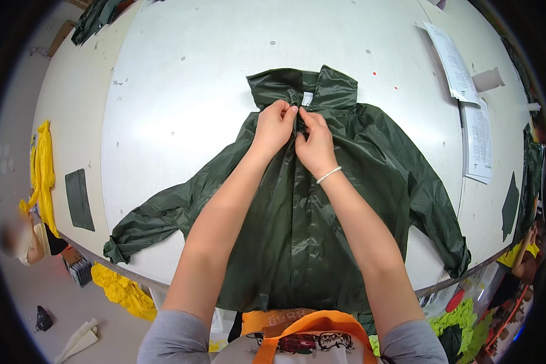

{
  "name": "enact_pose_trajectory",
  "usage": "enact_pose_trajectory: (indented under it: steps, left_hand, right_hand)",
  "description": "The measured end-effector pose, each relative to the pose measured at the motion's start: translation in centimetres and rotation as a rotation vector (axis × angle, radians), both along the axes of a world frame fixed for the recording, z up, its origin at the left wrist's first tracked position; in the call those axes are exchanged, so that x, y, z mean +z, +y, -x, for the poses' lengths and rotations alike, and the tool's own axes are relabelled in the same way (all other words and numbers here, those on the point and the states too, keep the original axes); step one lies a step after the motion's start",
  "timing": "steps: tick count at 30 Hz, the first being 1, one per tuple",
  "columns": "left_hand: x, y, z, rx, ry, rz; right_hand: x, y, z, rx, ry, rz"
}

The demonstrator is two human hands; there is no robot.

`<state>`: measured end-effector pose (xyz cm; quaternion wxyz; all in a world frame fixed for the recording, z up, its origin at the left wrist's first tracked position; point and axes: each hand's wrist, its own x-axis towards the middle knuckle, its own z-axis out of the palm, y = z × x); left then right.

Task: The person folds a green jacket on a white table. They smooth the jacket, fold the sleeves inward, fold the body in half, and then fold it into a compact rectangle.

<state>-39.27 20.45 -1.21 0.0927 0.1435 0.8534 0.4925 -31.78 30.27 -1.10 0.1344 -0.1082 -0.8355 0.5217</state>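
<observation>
A dark green rain jacket (pixel 370 164) lies front side up on a white table (pixel 182 121), its collar at the far end and both sleeves spread out. At the top of the front opening, just below the collar, my left hand (pixel 274 127) pinches the edge of the jacket. Close beside it, my right hand (pixel 315 139) grips the same front edge, fingers bent and thumb pressed in. My fingertips cover what lies between them. A small white label (pixel 307 98) shows inside the collar.
Printed sheets (pixel 452 64) and a white roll (pixel 488 79) lie on the right side. Dark green fabric pieces (pixel 79 200) rest near both table ends. Yellow garments (pixel 42 170) hang at the left edge, with people at both sides. Bright green fabric (pixel 458 321) is piled lower right.
</observation>
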Motion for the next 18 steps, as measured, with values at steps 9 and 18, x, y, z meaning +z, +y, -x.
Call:
enact_pose_trajectory:
  steps: [9,18]
  left_hand:
    - [3.3,-5.6,-12.6,0.005,-0.039,0.383]
    - [1.7,-5.5,-14.0,-0.081,-0.096,0.553]
  right_hand:
    - [2.6,-2.6,-11.6,0.061,-0.365,-0.198]
    - [-0.9,-2.4,-14.2,-0.119,-0.311,0.107]
